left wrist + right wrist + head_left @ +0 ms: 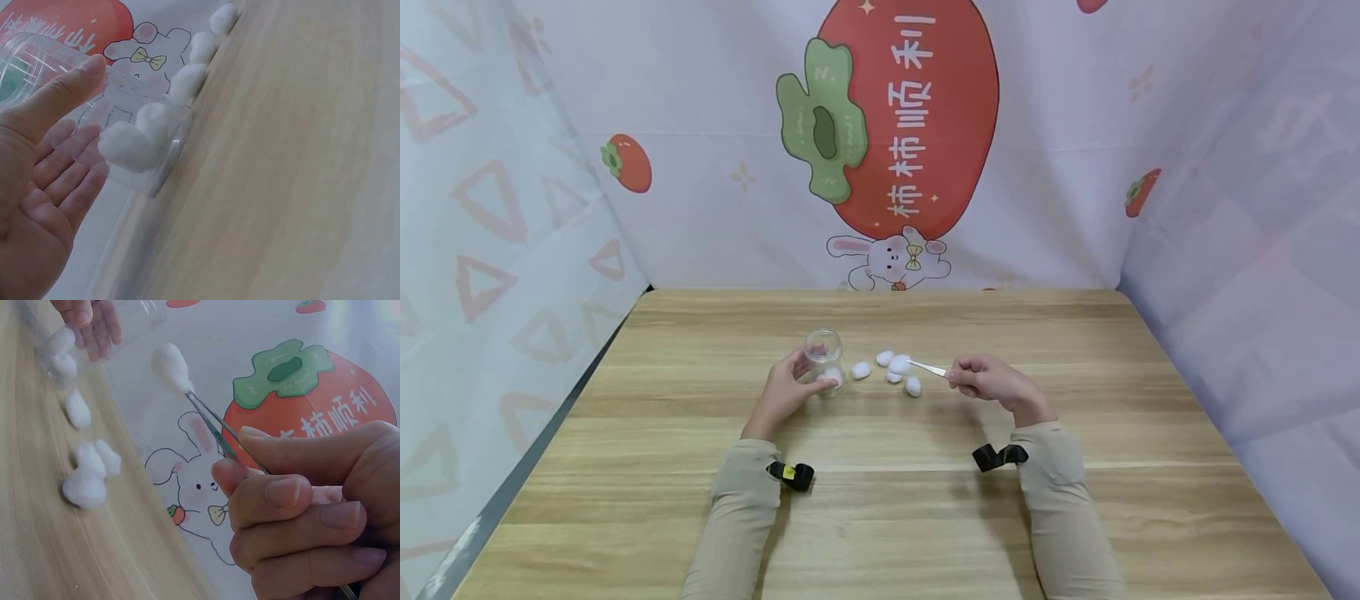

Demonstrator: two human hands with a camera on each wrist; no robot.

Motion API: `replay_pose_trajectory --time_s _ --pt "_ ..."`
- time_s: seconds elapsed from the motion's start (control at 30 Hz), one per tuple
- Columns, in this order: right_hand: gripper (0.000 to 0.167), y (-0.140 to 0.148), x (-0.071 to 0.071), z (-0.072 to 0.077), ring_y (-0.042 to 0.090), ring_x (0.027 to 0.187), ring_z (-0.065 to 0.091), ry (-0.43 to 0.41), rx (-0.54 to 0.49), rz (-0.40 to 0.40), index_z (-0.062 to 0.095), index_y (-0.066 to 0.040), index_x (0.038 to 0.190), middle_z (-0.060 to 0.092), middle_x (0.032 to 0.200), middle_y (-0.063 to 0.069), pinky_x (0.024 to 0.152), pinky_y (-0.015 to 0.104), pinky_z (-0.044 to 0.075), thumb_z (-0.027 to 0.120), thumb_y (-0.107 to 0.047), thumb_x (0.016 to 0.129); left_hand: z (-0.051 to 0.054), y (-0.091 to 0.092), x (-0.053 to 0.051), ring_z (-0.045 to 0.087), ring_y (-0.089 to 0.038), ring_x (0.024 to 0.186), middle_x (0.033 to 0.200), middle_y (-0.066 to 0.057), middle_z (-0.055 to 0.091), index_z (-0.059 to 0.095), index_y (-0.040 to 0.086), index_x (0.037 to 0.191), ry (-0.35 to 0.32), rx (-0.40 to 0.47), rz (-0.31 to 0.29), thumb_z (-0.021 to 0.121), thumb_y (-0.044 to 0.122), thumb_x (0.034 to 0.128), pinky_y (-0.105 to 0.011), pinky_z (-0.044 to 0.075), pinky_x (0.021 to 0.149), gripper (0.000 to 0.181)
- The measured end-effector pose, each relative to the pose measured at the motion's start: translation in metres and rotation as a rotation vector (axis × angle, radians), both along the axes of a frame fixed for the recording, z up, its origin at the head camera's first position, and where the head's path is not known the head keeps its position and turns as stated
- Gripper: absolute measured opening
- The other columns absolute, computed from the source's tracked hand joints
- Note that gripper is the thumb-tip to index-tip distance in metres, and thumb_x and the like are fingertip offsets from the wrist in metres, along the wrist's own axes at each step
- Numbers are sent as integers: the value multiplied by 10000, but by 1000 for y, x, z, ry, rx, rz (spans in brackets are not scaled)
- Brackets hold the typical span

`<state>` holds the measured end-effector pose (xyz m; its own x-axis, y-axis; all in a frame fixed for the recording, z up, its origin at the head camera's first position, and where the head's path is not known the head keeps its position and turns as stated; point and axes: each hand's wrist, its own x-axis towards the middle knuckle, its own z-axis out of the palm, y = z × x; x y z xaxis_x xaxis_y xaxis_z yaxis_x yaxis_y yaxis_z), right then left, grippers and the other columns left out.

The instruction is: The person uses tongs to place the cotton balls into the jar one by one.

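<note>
A clear jar (pixel 824 354) stands on the table with white cotton balls (pixel 130 145) at its bottom. The left hand (pixel 789 388) holds the jar, thumb on the near side and fingers behind. Metal tweezers (pixel 215 425) are pinched between the thumb and curled fingers of the right hand (pixel 992 382). At their tips a cotton ball (pixel 169 367) is held above the table. Several loose cotton balls (pixel 861 370) lie between the jar and the right hand.
The wooden table (pixel 880 517) meets a patterned cloth backdrop (pixel 700 208) at its far edge, with more cloth on both sides. Black straps with small devices (pixel 797 477) are on both wrists, over beige sleeves.
</note>
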<state>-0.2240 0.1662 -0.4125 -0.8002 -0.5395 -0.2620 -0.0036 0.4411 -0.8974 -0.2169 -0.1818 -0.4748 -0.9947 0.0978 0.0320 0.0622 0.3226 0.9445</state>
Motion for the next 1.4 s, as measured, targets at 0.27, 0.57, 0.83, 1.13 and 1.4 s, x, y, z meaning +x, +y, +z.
replay_pose_trajectory --time_s 0.27,0.57,0.83,1.13,1.4 --pt "283 -15 -3 10 31 456 289 20 -6 13 504 133 925 400 576 -57 436 153 226 476 -138 998 -2 -1 -1 474 -360 1360 1435 -244 493 456 0 1390 16 -7 -14 824 172 750 -417 407 1174 758" --pt "269 -25 -2 17 30 461 296 41 -22 41 505 115 886 399 567 -60 442 149 234 468 -126 1000 -2 0 -1 477 -364 1357 1440 -248 484 446 0 1397 -3 -14 -5 827 172 746 -419 412 1170 774" --pt "266 -31 -4 21 35 473 297 42 -36 39 496 119 884 391 559 -66 443 148 232 464 -118 1002 -4 0 -2 482 -359 1355 1430 -240 501 463 19 1390 3 -16 5 834 186 738 -412 411 1169 769" --pt "286 -38 -6 26 43 474 289 48 -34 38 496 130 914 396 568 -58 444 156 226 465 -140 1007 -2 -1 -1 483 -361 1353 1431 -243 498 473 9 1376 9 -8 2 828 168 745 -420 411 1170 742" --pt "279 -44 -7 28 50 488 295 53 -42 49 508 117 916 395 583 -49 448 165 227 477 -146 1005 0 0 0 484 -359 1352 1423 -240 509 489 11 1364 18 -3 -6 832 164 739 -418 409 1171 729"
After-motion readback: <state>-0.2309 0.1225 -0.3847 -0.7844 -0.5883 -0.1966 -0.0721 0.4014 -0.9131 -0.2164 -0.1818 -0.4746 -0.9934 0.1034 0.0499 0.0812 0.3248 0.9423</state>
